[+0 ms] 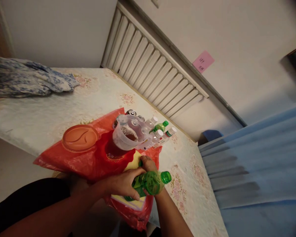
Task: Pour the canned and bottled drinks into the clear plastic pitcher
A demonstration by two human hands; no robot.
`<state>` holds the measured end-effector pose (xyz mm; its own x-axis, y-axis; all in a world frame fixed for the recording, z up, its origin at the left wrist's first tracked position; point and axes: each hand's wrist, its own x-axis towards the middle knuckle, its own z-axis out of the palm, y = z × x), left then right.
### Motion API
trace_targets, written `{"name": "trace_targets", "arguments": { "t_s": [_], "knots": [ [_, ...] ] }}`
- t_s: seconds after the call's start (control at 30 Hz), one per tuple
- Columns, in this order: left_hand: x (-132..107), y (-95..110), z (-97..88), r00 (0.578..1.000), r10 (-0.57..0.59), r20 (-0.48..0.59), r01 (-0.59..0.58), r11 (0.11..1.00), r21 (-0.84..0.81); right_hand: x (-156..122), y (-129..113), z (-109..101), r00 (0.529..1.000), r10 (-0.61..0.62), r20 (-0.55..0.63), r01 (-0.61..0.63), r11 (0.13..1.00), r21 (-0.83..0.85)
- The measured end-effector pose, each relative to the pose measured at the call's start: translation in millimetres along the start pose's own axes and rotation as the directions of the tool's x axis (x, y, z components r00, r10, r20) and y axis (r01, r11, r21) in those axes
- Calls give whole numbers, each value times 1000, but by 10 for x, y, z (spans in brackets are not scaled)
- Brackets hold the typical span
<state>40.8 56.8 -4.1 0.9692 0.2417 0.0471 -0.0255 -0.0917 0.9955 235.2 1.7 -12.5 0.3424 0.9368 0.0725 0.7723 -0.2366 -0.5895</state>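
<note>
A green plastic bottle (151, 182) lies tilted, its neck pointing right, held low over the red plastic bag (96, 161). My left hand (122, 185) wraps round its lower body. My right hand (147, 163) comes up from behind the bottle, its fingers curled over the bottle's far side; its fingertips are hidden. A yellow flat thing (133, 163) shows under the hands. Just beyond stands a clear plastic jug (129, 133) with dark liquid in the bottom.
An orange round lid (80, 138) lies on the bag at the left. Cans (130, 112) and several small bottles (160, 133) stand behind the jug. The table (64, 102) has a floral cover and blue patterned cloth (27, 77) on it. A radiator (153, 65) lines the wall.
</note>
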Motion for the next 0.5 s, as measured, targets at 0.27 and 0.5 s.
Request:
{"name": "trace_targets", "arguments": {
  "t_s": [0.27,0.5],
  "knots": [
    [16,4,8,999,8,34,-9,1000,23,-41,53,-63,999,-14,31,12,996,83],
    [-8,-27,-23,1000,-25,-5,25,999,48,206,-387,-386,981,38,-189,70,842,534]
  ]
}}
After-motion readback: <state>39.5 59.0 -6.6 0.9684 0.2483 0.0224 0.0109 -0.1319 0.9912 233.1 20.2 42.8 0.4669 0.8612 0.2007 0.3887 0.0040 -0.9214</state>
